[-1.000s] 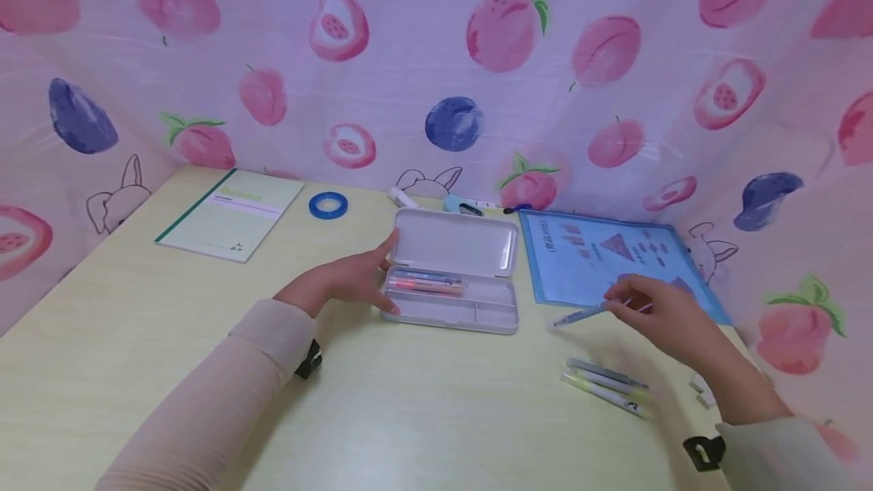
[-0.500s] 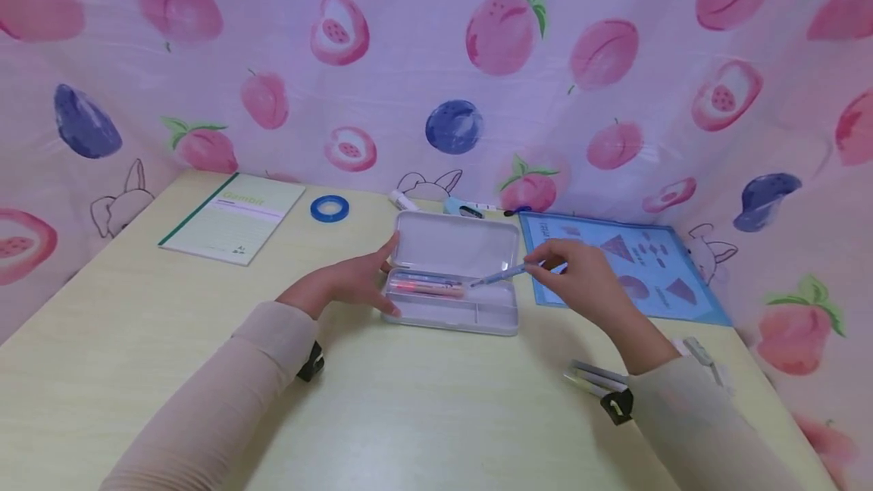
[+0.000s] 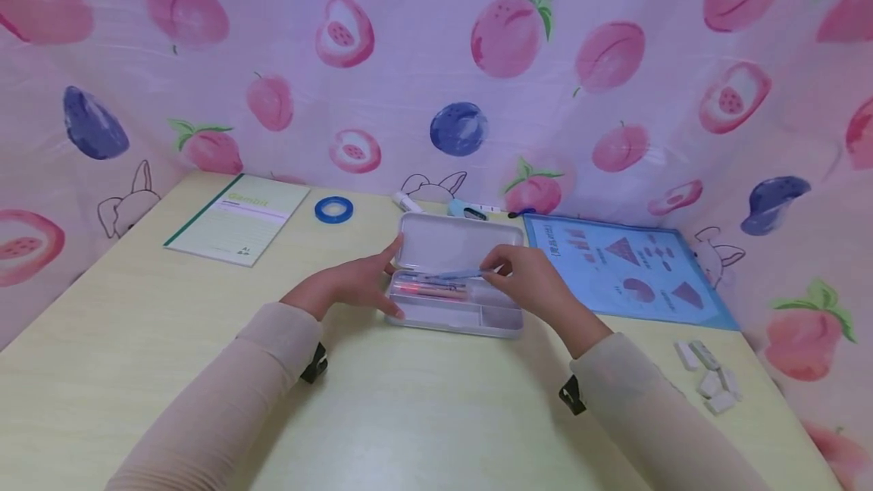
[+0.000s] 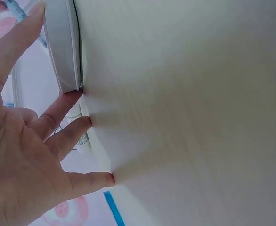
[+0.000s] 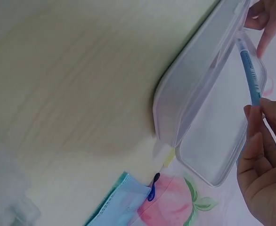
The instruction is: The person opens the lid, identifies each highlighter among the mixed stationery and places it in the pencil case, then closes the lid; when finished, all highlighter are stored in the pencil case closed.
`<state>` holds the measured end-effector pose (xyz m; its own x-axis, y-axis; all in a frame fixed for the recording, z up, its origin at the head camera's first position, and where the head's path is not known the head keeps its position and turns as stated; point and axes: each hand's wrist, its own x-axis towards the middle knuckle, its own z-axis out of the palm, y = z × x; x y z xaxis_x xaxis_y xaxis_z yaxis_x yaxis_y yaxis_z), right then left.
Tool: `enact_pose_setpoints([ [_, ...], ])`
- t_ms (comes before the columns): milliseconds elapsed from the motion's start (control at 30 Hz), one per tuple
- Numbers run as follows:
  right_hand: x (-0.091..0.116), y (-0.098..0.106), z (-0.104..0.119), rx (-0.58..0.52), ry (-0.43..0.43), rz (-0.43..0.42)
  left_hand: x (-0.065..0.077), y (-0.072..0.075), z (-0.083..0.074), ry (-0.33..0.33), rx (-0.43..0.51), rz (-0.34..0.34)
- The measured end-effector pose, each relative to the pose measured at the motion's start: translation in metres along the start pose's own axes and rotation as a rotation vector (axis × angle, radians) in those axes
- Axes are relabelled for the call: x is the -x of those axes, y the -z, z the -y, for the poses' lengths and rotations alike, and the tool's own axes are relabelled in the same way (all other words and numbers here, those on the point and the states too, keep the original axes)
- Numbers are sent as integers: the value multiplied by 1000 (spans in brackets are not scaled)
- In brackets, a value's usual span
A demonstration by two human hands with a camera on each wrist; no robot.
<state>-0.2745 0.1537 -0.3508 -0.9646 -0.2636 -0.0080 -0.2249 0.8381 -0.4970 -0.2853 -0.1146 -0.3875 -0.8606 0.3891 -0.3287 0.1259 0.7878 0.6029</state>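
Observation:
A white pencil case (image 3: 436,315) lies with its lid up on the table. My left hand (image 3: 351,284) is spread at its left end, with the thumb at the front corner and the index finger beside the lid. In the left wrist view those two straight fingers touch the case, and the other fingertips rest on the table. My right hand (image 3: 525,276) pinches a blue pen (image 5: 250,73) by one end, holding it nearly level over the back compartment. Several pens, among them a pink-orange pen (image 3: 430,292), lie in that compartment's left part.
A notebook (image 3: 239,222) and a blue tape roll (image 3: 334,210) lie at the back left. A blue document folder (image 3: 634,275) is at the back right. Several small white and grey blocks (image 3: 709,383) sit at the right. Small items stand behind the lid.
My right hand has carried the blue pen leftward from beside the folder to over the case. My right arm now hides the pens on the table. My left hand has stayed at the case.

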Motion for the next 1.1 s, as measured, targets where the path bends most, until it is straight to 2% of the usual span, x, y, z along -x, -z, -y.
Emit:
enact_pose_setpoints([
  [300, 0, -8, 4, -8, 12, 123, 0, 0, -2, -14, 8, 3],
  [500, 3, -10, 2, 37, 111, 216, 1, 0, -1, -13, 5, 1],
  [667, 8, -7, 0, 65, 171, 217, 2, 0, -2, -14, 12, 3],
  [800, 14, -1, -6, 80, 174, 209, 2, 0, -2, -12, 9, 3],
  [1100, 42, 20, -42, 121, 143, 249, -1, -1, -1, -8, 8, 2],
])
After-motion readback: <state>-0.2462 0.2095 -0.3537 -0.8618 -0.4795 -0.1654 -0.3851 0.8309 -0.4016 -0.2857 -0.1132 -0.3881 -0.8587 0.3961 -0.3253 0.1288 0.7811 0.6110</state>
